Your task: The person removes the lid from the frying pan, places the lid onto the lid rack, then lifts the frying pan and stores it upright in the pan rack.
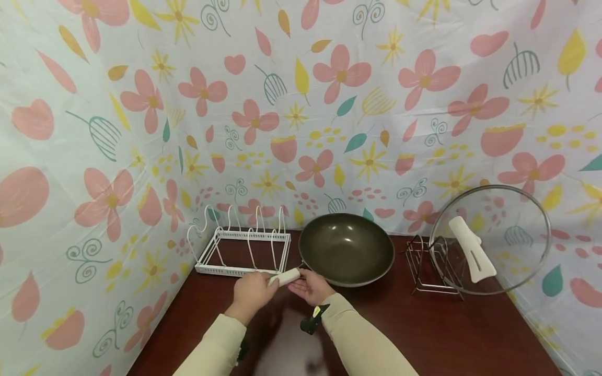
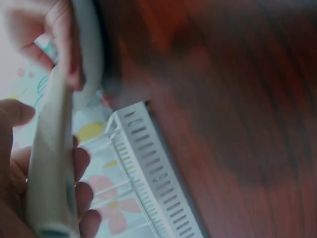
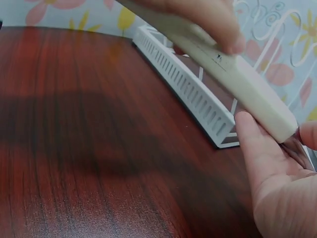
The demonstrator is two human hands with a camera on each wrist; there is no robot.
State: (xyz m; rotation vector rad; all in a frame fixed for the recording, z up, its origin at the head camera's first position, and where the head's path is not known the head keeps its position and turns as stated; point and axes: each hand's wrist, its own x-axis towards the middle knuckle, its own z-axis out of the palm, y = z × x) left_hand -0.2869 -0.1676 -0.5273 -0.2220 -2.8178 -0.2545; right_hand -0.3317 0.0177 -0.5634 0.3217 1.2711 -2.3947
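Observation:
A dark frying wok [image 1: 345, 248] tilts with its inside facing me, at the back middle of the table. My left hand [image 1: 252, 293] grips its cream handle [image 1: 285, 277]; in the left wrist view the fingers curl round the handle [image 2: 52, 144] from below. My right hand [image 1: 311, 287] is palm up where the handle meets the wok. The right wrist view shows its fingers and thumb [image 3: 308, 135] on both sides of the handle's pan end. Just behind the left hand stands a white wire rack [image 1: 221, 270] with curved dividers.
At the right, a glass lid [image 1: 512, 240] with a cream grip [image 1: 472, 250] stands upright in a small metal rack [image 1: 437, 288]. Everything is on a dark red wooden table [image 1: 470, 334]. A floral curtain [image 1: 282, 78] hangs behind and to the left.

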